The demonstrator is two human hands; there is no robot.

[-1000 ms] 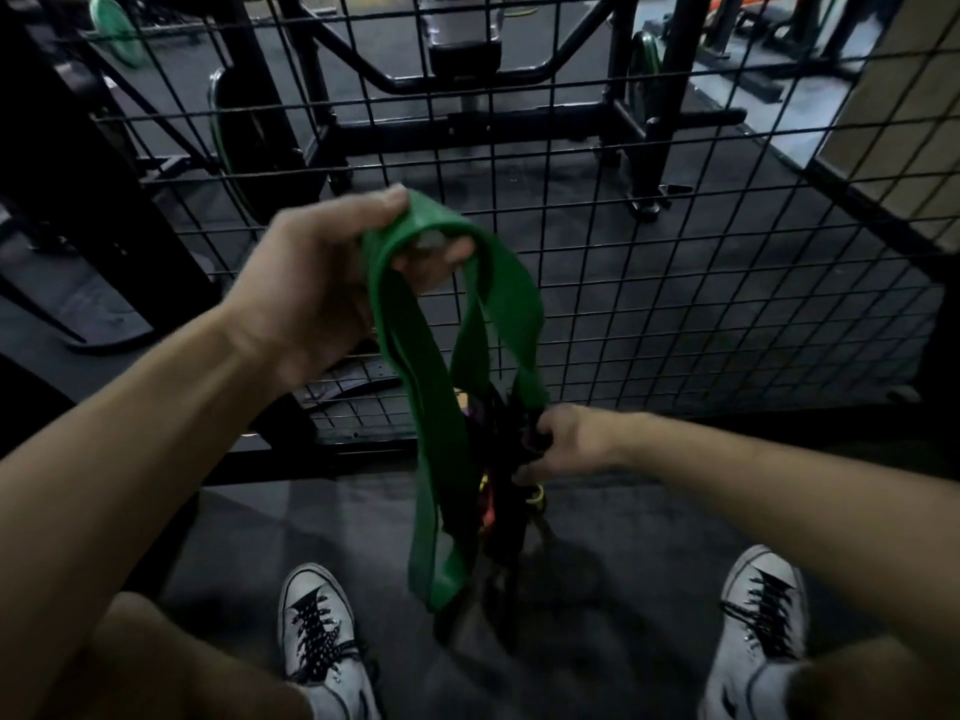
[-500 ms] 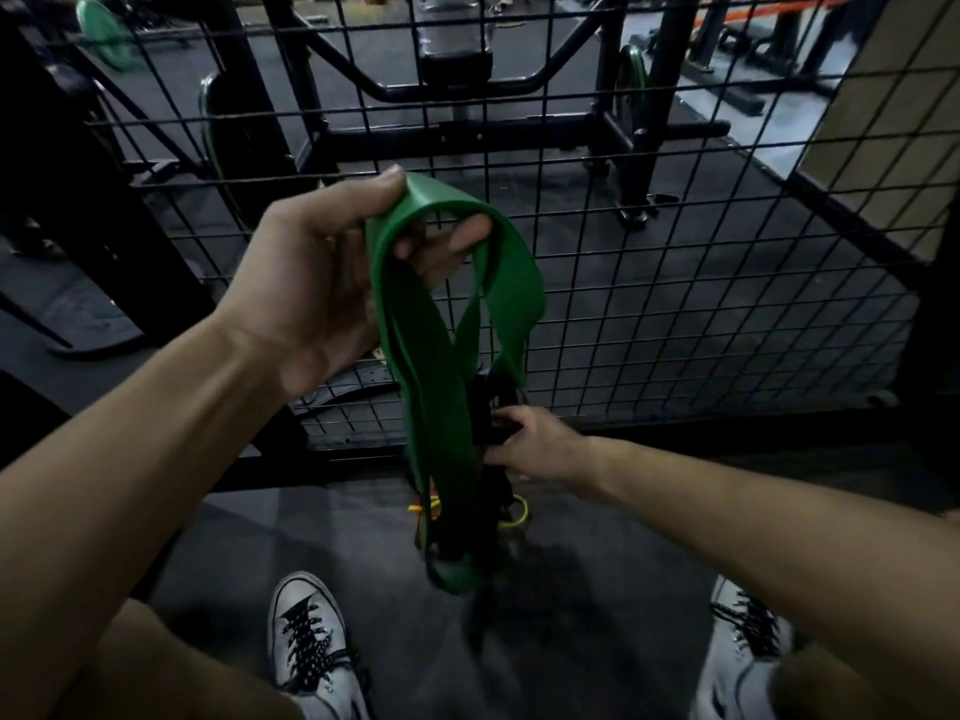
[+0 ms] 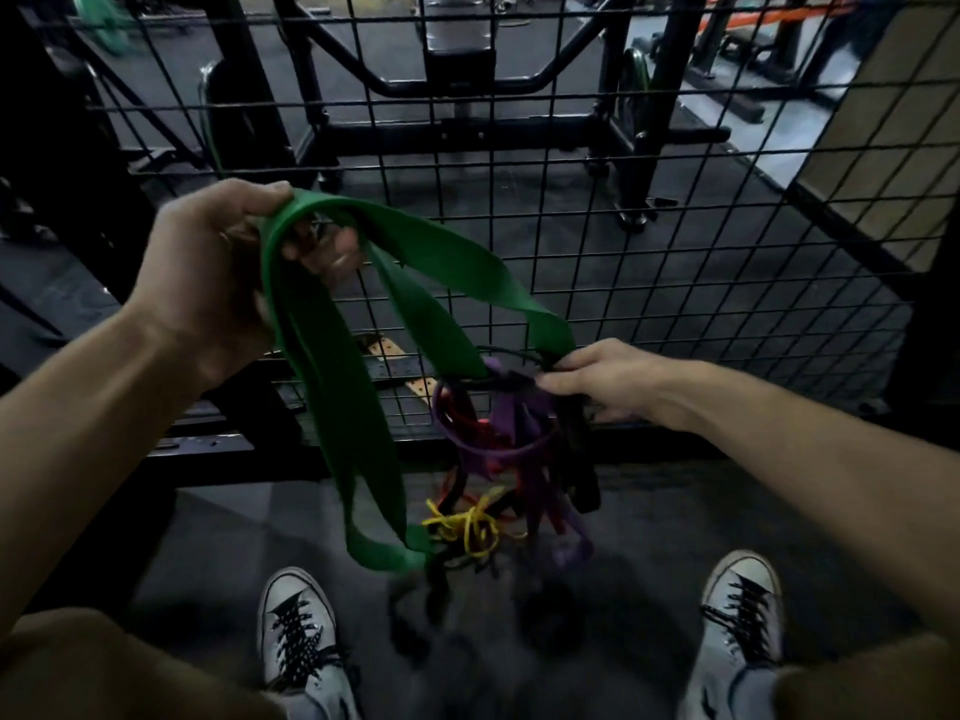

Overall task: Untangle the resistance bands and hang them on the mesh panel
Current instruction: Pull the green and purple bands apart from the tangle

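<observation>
The green band (image 3: 332, 387) loops over the left hand (image 3: 208, 283), whose fingers curl round its top. Its right end runs into a tangle of bands (image 3: 504, 449), purple, red, black and yellow, pinched by the right hand (image 3: 602, 379). The mesh panel (image 3: 649, 262) stands just beyond.

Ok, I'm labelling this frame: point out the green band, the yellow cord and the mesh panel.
green band (image 3: 332, 407), head view, on its wide hanging strip.
yellow cord (image 3: 470, 527), head view, on the knotted loops.
mesh panel (image 3: 675, 283), head view, on a bare wire crossing.
</observation>
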